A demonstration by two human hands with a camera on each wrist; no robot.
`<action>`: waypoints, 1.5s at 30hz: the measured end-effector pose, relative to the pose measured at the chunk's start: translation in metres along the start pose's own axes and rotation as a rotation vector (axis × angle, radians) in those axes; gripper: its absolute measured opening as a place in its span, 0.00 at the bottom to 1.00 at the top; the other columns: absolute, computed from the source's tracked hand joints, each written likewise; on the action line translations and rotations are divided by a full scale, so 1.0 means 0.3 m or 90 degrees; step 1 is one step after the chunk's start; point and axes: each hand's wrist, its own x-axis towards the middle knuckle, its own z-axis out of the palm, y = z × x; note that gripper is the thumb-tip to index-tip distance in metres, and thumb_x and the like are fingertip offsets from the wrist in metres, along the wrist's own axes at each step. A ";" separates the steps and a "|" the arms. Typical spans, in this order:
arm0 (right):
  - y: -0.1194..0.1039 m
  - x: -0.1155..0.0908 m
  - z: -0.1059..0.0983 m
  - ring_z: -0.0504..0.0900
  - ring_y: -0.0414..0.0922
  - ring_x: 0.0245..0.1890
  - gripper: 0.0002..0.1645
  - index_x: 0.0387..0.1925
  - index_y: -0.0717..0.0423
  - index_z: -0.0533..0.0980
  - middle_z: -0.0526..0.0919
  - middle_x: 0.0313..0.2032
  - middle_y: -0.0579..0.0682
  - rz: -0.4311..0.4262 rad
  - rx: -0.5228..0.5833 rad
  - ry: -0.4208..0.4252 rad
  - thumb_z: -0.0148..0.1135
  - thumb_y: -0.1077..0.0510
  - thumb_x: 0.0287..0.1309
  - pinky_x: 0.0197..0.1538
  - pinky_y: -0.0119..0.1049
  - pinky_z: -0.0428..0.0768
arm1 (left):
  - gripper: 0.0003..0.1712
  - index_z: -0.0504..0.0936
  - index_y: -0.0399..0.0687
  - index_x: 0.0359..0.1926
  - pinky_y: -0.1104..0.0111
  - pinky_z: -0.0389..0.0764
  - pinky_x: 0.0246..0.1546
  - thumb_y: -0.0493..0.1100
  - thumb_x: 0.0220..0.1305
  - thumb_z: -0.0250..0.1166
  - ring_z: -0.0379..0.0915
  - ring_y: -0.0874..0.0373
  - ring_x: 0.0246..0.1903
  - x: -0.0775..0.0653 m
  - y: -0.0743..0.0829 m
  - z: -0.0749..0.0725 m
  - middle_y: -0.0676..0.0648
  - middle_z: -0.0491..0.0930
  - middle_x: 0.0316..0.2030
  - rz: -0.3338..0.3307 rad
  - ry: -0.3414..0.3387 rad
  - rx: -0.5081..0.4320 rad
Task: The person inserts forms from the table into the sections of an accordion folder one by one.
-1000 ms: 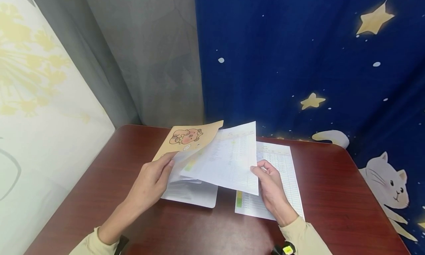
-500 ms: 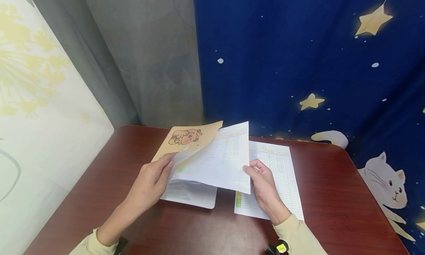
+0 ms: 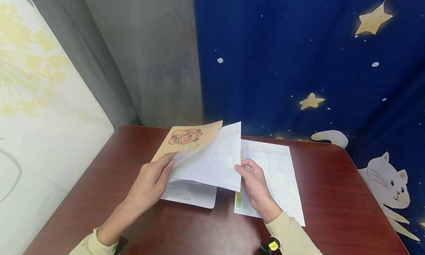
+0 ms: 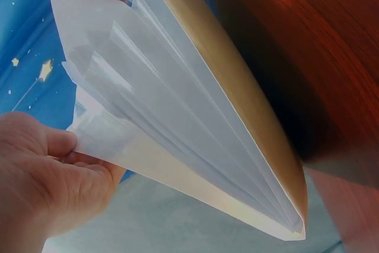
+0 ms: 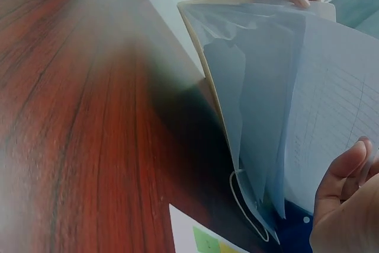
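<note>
My left hand (image 3: 151,181) pinches the lifted edge of a tan folder cover (image 3: 186,139) with a cartoon animal drawn on it. Inside the folder, clear plastic pockets (image 4: 172,81) fan apart, as the left wrist view shows. Between thumb and fingers, my right hand (image 3: 255,185) holds the right edge of a printed sheet (image 3: 219,163). Much of that sheet's left part lies under the raised cover, among the pockets. A second printed sheet (image 3: 275,174) with a table and a green-yellow strip lies flat on the table, partly beneath my right hand and forearm.
The dark red wooden table (image 3: 318,196) has rounded far corners. Behind it hang a grey curtain (image 3: 159,63) and a blue curtain (image 3: 265,63) with stars and a cat. A white patterned surface (image 3: 43,111) borders the left side. An elastic loop (image 5: 246,208) hangs at the folder's edge.
My right hand has moved left with the printed sheet, sliding it further under the folder cover. More of the sheet on the table shows. My left hand has stayed almost still.
</note>
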 end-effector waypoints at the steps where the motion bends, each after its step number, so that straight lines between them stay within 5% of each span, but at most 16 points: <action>1: 0.002 0.000 0.004 0.91 0.44 0.48 0.04 0.44 0.60 0.75 0.92 0.50 0.53 0.000 -0.002 -0.001 0.59 0.63 0.71 0.45 0.39 0.87 | 0.19 0.84 0.55 0.63 0.75 0.74 0.44 0.36 0.78 0.58 0.76 0.63 0.38 0.000 0.000 0.001 0.54 0.89 0.47 0.001 0.001 -0.001; 10: 0.011 0.006 0.038 0.89 0.40 0.40 0.04 0.38 0.53 0.74 0.93 0.37 0.46 0.010 -0.012 -0.003 0.62 0.61 0.70 0.41 0.33 0.83 | 0.20 0.83 0.55 0.64 0.67 0.78 0.43 0.35 0.79 0.58 0.77 0.62 0.38 0.004 0.001 -0.002 0.52 0.89 0.48 0.013 0.004 -0.007; 18: 0.025 0.013 0.056 0.87 0.38 0.37 0.07 0.43 0.57 0.75 0.92 0.33 0.42 0.016 -0.049 -0.014 0.63 0.57 0.71 0.32 0.29 0.75 | 0.21 0.83 0.54 0.65 0.64 0.77 0.41 0.35 0.78 0.57 0.75 0.60 0.37 0.012 0.002 -0.003 0.51 0.89 0.45 0.010 0.001 -0.009; 25: 0.026 0.025 0.092 0.68 0.35 0.18 0.10 0.46 0.59 0.77 0.83 0.20 0.37 0.016 -0.058 -0.020 0.64 0.57 0.70 0.28 0.30 0.72 | 0.21 0.83 0.54 0.66 0.60 0.80 0.44 0.35 0.79 0.57 0.77 0.60 0.40 0.017 0.004 -0.001 0.51 0.89 0.50 -0.002 -0.008 -0.007; 38: 0.032 0.037 0.143 0.76 0.36 0.24 0.11 0.47 0.62 0.77 0.87 0.29 0.41 0.008 -0.038 -0.038 0.63 0.57 0.72 0.28 0.29 0.73 | 0.21 0.83 0.54 0.66 0.57 0.82 0.48 0.35 0.79 0.57 0.80 0.62 0.43 0.017 0.001 0.003 0.51 0.89 0.52 0.001 -0.005 -0.013; 45: 0.047 0.043 0.172 0.75 0.37 0.22 0.12 0.37 0.57 0.77 0.83 0.27 0.41 0.012 -0.008 -0.038 0.65 0.52 0.73 0.28 0.30 0.74 | 0.21 0.83 0.53 0.65 0.63 0.79 0.43 0.34 0.78 0.58 0.76 0.61 0.39 0.013 0.001 -0.003 0.50 0.90 0.48 0.009 0.000 -0.004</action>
